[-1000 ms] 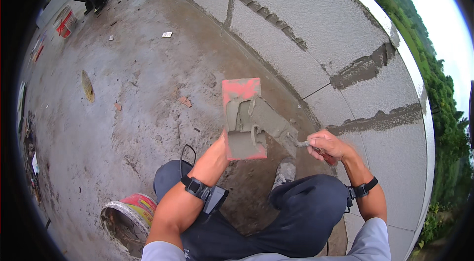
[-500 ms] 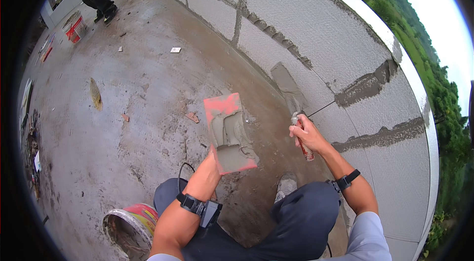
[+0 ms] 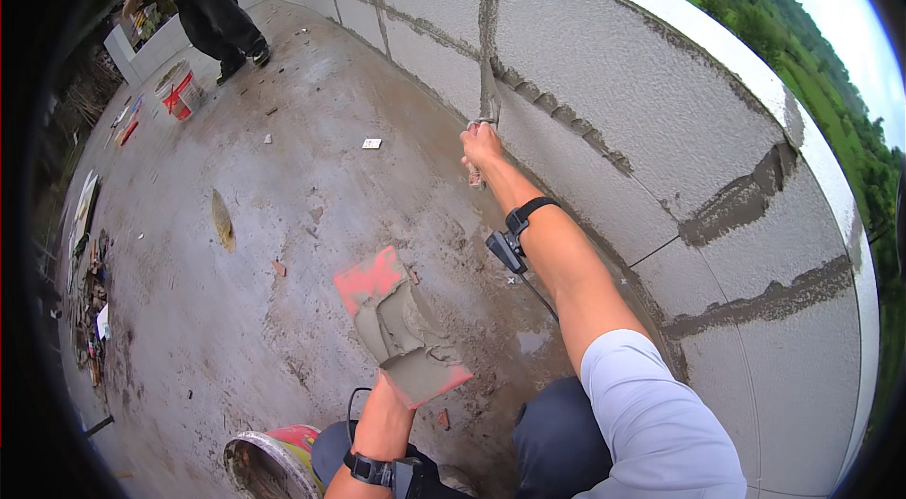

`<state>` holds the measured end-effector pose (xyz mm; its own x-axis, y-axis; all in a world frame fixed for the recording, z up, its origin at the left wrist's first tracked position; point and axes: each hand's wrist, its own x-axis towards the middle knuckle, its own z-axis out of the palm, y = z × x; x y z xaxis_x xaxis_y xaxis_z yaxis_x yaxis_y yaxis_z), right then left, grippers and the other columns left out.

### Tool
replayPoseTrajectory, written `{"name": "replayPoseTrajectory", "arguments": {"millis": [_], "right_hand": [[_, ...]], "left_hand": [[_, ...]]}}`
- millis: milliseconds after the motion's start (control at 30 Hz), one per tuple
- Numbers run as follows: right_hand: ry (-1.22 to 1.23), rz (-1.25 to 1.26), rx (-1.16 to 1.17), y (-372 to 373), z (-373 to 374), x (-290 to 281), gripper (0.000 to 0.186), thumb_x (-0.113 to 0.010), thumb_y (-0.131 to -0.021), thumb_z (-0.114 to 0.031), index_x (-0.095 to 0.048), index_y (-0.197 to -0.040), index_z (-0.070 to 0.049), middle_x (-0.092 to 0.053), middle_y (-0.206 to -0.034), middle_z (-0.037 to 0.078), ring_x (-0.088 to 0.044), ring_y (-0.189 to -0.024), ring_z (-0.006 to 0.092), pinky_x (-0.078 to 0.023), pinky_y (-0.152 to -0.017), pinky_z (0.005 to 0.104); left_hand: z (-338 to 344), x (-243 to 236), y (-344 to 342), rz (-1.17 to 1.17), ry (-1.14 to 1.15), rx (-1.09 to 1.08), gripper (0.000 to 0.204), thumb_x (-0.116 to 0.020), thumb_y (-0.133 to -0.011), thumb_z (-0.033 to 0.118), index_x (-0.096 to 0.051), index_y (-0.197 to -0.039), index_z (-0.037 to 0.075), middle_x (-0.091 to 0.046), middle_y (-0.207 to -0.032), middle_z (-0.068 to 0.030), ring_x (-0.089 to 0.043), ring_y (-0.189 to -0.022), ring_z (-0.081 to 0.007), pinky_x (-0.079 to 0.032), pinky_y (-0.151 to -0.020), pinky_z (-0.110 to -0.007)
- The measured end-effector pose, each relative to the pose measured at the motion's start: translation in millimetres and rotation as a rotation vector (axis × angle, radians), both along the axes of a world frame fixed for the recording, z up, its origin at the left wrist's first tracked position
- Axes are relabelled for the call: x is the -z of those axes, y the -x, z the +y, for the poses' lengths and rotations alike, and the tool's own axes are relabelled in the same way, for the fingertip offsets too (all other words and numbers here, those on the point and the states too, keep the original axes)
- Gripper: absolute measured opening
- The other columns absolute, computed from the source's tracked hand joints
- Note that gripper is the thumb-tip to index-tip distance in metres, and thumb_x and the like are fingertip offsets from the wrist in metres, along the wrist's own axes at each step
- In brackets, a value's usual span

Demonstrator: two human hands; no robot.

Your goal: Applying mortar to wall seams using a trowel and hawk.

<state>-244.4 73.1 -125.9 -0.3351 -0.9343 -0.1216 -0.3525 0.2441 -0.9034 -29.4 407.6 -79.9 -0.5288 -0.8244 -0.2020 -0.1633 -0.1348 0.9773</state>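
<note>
My right hand (image 3: 483, 146) is closed round the handle of a trowel (image 3: 489, 95). Its blade stands up against the mortar joint between the pale blocks of the low wall (image 3: 613, 74), near the foot of an upright seam. Low in front of me, my left hand (image 3: 391, 392) carries a red mortar board (image 3: 368, 282) from below; its fingers are hidden under the board. A thick, ridged heap of wet grey mortar (image 3: 401, 322) covers much of the board. Rough mortar strips (image 3: 736, 202) fill several joints of the wall to the right.
A mortar-stained bucket (image 3: 274, 457) stands by my left knee. Farther off are a red-and-white bucket (image 3: 179, 91) and a standing person in dark trousers (image 3: 212, 18). Debris (image 3: 94, 310) lies along the left, and a white tile piece (image 3: 372, 143) on the concrete floor (image 3: 311, 178).
My right hand has reached forward and left with the trowel, from the lower blocks to the upright joint. The board in my left hand sits lower in view. The view has shifted.
</note>
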Motion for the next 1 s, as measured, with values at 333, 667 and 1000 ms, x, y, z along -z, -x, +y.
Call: {"name": "replayPoseTrajectory", "arguments": {"millis": [333,667,1000], "right_hand": [[-0.014,-0.139,0.138,19,91,-10,0.027,-0.059,-0.089,-0.023,-0.052,-0.102,-0.001,-0.060,-0.084,0.012,-0.060,-0.052,0.0191,-0.049,-0.046,0.0355],[-0.032,-0.140,0.177,81,214,-16,0.025,-0.058,-0.091,-0.023,-0.052,-0.103,-0.002,-0.057,-0.080,0.008,-0.056,-0.049,0.0141,-0.045,-0.043,0.0312],[-0.044,-0.266,0.193,128,321,-36,0.029,-0.057,-0.090,-0.023,-0.053,-0.109,-0.001,-0.056,-0.082,0.005,-0.054,-0.049,0.0116,-0.043,-0.042,0.0282]], "left_hand": [[-11,40,14,0.677,-0.515,-0.177,0.032,-0.047,-0.098,0.027,-0.056,-0.120,0.006,-0.063,-0.113,-0.0088,-0.062,-0.100,-0.0234,-0.053,-0.086,-0.040],[-9,37,28,0.499,-0.395,-0.054,0.022,-0.056,-0.094,0.021,-0.057,-0.113,0.009,-0.062,-0.103,-0.0048,-0.061,-0.091,-0.0195,-0.054,-0.080,-0.040],[1,15,36,0.812,-0.841,-0.127,0.030,-0.066,-0.084,0.012,-0.055,-0.111,0.009,-0.058,-0.100,-0.0023,-0.055,-0.090,-0.0140,-0.051,-0.078,-0.034]]}}
